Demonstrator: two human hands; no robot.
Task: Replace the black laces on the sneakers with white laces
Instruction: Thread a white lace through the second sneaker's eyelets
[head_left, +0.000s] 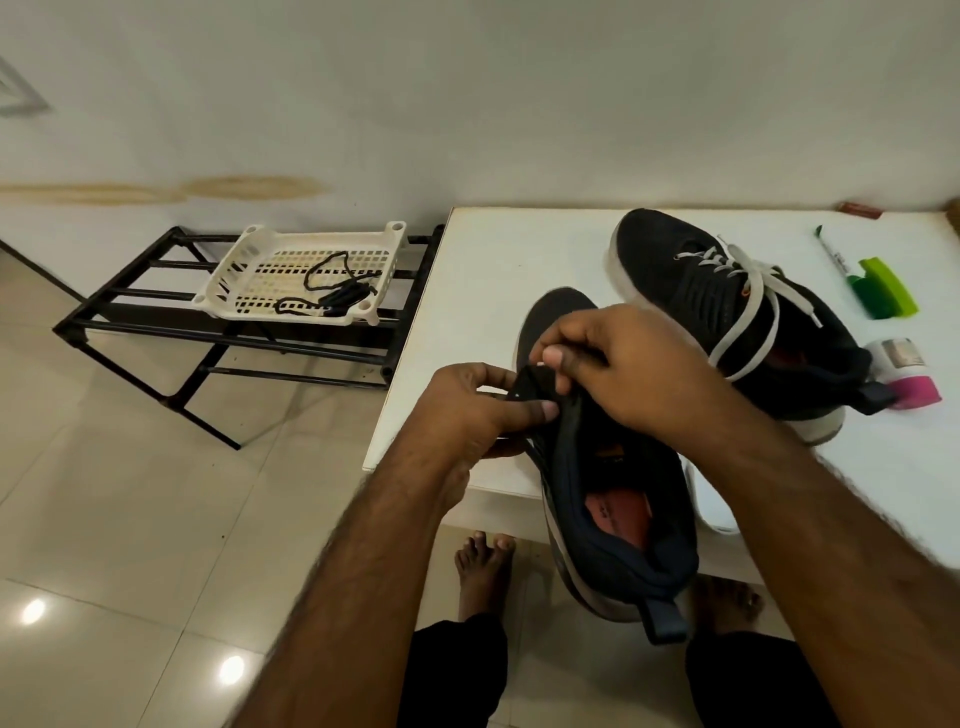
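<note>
A dark sneaker (618, 499) hangs over the white table's (483, 249) front edge, heel toward me, its red insole showing. My left hand (478, 410) grips its left eyelet flap, thumb on top. My right hand (623, 358) pinches the same flap from above; whether a lace is between the fingers I cannot tell. A second dark sneaker (727, 312) stands behind on the table, threaded with a white lace (753, 306) whose ends lie loose. Black laces (332, 291) lie in a white plastic basket (249, 260) on a black rack (156, 312) to the left.
On the table's right side lie a green marker (831, 254), a green clip-like object (888, 288), a pink-and-white roll (906, 371) and a small red item (860, 209) at the back. My bare feet (483, 571) stand on the tiled floor under the table.
</note>
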